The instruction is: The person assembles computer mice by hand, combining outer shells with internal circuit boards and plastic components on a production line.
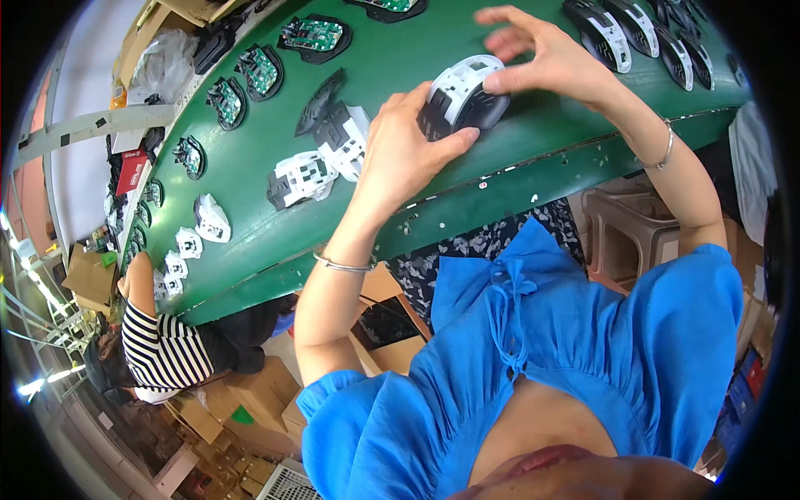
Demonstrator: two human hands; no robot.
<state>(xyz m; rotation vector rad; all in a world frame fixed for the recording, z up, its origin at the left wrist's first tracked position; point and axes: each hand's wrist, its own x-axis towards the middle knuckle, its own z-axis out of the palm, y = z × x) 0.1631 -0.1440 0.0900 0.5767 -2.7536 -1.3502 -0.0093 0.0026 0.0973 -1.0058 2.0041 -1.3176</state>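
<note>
A computer mouse shell (460, 86) in white and black plastic is tilted up above the green work surface. My left hand (400, 143) is closed around its near left side, thumb along the lower edge. At its right, my right hand (554, 65) has its fingers spread, and the thumb touches the shell's upper right side. Left of my left hand lie a white and black mouse shell part (302, 179), another white shell part (343, 137) and a curved black cover (320, 102). The underside of the held shell is hidden.
Black mouse bases with green circuit boards (313, 35) line the far side of the green work surface (250, 137). Several finished-looking shells (637, 29) stand at the far right. White shell parts (212, 218) lie at the left, near a person in a striped top (167, 350).
</note>
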